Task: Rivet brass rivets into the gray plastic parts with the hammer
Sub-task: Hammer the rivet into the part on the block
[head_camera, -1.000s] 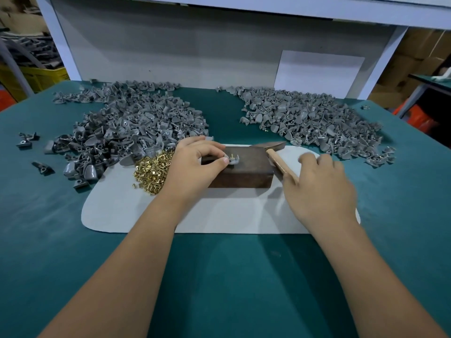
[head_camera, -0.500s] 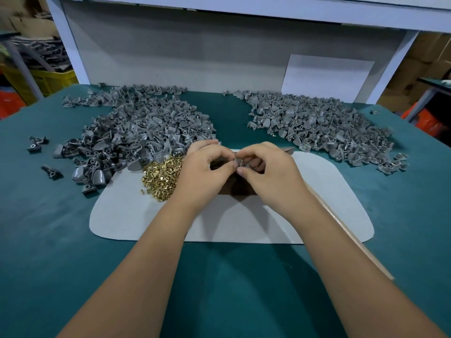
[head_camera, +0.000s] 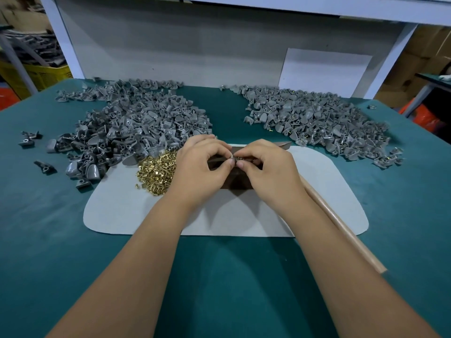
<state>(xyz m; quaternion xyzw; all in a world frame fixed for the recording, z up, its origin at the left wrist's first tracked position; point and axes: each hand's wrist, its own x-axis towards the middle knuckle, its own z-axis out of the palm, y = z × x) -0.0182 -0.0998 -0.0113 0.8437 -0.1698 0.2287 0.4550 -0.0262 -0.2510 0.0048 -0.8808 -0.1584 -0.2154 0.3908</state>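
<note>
Teal tabletop (head_camera: 73, 240), pale mat (head_camera: 146, 215) under dark block (head_camera: 234, 184). Left hand (head_camera: 202, 172) and right hand (head_camera: 271, 172) meeting over block, fingers pinching small gray plastic part (head_camera: 233, 159) between them. Brass rivets (head_camera: 156, 170) heaped left; hammer (head_camera: 341, 225) lying right.

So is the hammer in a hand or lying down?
Lying down: the hammer rests on the table, its handle beside the right forearm, while both hands pinch a small part over the block.

We find no readable text, label, brand, number or sign anywhere here: the blank white rectangular panel (head_camera: 324, 69) on the grey back wall (head_camera: 170, 50) carries no lettering we can make out.
</note>
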